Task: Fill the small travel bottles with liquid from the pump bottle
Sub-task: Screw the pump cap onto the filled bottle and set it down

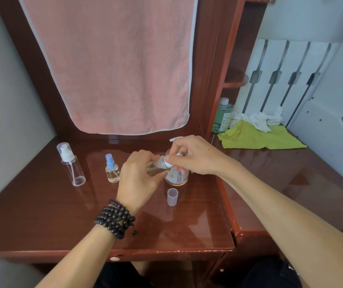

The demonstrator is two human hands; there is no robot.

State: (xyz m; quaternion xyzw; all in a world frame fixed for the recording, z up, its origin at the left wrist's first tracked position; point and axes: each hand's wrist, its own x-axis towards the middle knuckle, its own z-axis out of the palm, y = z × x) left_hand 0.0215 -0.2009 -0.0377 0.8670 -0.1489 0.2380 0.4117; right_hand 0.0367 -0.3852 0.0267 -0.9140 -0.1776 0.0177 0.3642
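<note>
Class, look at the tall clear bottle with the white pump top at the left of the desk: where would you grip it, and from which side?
Grip the tall clear bottle round its straight cylindrical body, below the capped pump head. It stands upright with open desk to its left, so come from the left.

Both forearms are bare, no sleeves. The left wrist wears a bracelet [115, 220] of dark round beads wound in several loops, with a small tassel.

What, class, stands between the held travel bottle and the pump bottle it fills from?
Nothing visible: the left hand tilts the travel bottle right against the pump bottle, where the right hand meets its neck.
</note>
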